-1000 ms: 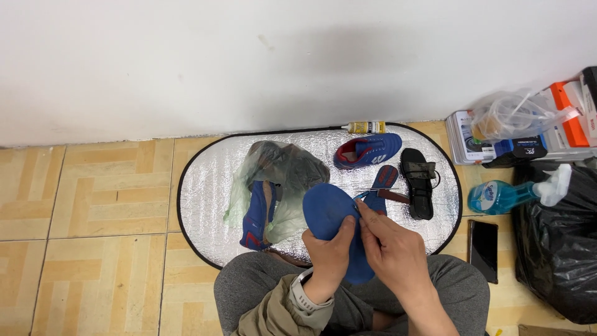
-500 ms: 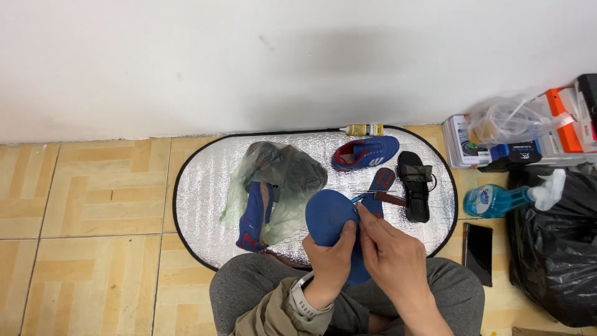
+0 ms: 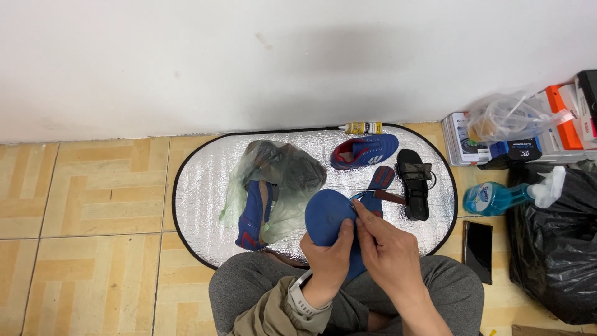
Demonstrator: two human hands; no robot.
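Viewpoint: looking down at a person seated cross-legged on a tiled floor (image 3: 81, 249), facing a white wall.
Mat: an oval silver mat (image 3: 199, 205) with a black edge lies on the floor in front of the knees.
Left hand: the left hand (image 3: 328, 261) is wrapped around a blue insole (image 3: 324, 214), fingers closed under it, thumb on top.
Right hand: the right hand (image 3: 385, 255) is pinched shut on a thin tool at the insole's upper right edge; the tool is too small to identify.
Insole position: held just above the lap, over the near edge of the mat.
Plastic bag on mat: a crumpled clear-green bag (image 3: 283, 171) has a blue shoe (image 3: 254, 214) partly inside it.
Other things on mat: a second blue shoe (image 3: 367, 151), another blue insole (image 3: 380, 180), a black sandal (image 3: 415, 183), a small yellow glue bottle (image 3: 364, 127) by the wall.
Right of mat: a blue spray bottle (image 3: 494, 198) on its side, a dark phone (image 3: 477, 241), a full black rubbish bag (image 3: 556, 249).
Clear bag by wall: a knotted clear bag (image 3: 507, 118) sits on stacked boxes (image 3: 463, 143); its contents are unclear.
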